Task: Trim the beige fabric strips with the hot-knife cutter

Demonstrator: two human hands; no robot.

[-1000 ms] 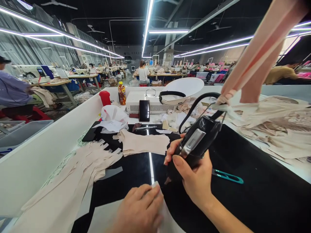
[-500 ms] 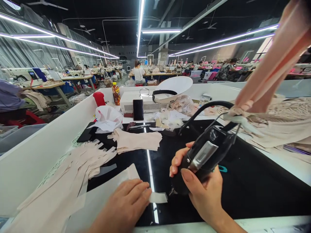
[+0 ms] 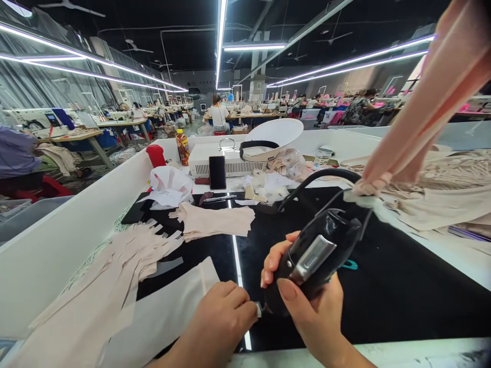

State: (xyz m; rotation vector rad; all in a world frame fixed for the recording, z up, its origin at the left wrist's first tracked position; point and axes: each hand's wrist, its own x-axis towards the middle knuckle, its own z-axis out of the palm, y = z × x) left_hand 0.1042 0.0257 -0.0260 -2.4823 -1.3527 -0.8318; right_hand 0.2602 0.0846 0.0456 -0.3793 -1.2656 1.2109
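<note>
My right hand [image 3: 307,301] is wrapped round a black corded hand tool [image 3: 314,255] with a metal plate on its side, tip pointing down at the black table top [image 3: 402,291]. My left hand [image 3: 218,324] is closed in a pinch on a small pale strip [image 3: 258,309] right at the tool's tip. A grey-white sheet [image 3: 164,317] lies under my left forearm. The tool's cable [image 3: 318,179] loops up to a hanging pink fabric band [image 3: 425,102].
Beige fabric pieces [image 3: 115,276] lie fanned at the left, a folded pile [image 3: 215,220] further back, more cloth [image 3: 441,194] at the right. Teal snips [image 3: 349,265] sit behind the tool. A white box [image 3: 230,158], phone [image 3: 217,172], bottle [image 3: 182,145] and red cup [image 3: 156,155] stand at the back. White walls [image 3: 69,230] edge the table.
My left hand slid right along the sheet and closed into a pinch at the tool's tip. The tool came down and left toward it. The view shifted slightly.
</note>
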